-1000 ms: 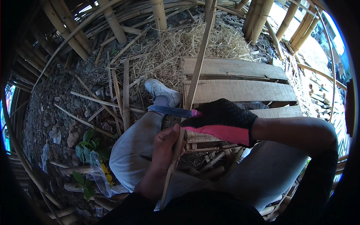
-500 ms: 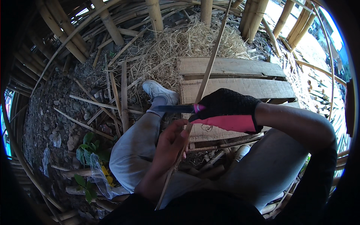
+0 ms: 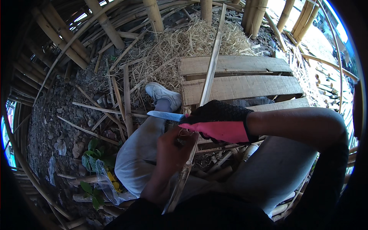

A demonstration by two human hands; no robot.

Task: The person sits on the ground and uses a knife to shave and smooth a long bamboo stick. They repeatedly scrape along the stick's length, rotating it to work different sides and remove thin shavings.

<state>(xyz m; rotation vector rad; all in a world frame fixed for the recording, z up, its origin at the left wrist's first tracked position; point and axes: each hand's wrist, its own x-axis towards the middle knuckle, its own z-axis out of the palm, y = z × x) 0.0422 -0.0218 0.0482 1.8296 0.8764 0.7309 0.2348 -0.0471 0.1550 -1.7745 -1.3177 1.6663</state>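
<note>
A long bamboo strip (image 3: 211, 71) slants from the far middle down past both hands to my lap, its pale inner face showing. My bare left hand (image 3: 173, 149) is closed around the strip just below the knife. In a black and pink glove, my right hand (image 3: 220, 120) grips a knife (image 3: 165, 115), whose blade points left and catches the light. The knife's handle is mostly hidden in the glove. The gloved hand rests against the strip, over the near part of a slatted wooden bench (image 3: 239, 87). A thin curl of shaving shows between the hands.
Pale bamboo shavings (image 3: 184, 42) lie heaped beyond the bench. Bamboo posts (image 3: 153, 15) stand along the far side. Loose bamboo pieces (image 3: 127, 99) litter the stony ground at left, near a leafy plant (image 3: 92, 153) and a clear plastic bag (image 3: 105, 178). My left shoe (image 3: 164, 94) is beside the bench.
The strip has turned so its pale, hollow face shows. My right hand and the knife have shifted slightly left and down, and the blade has tilted to look bright.
</note>
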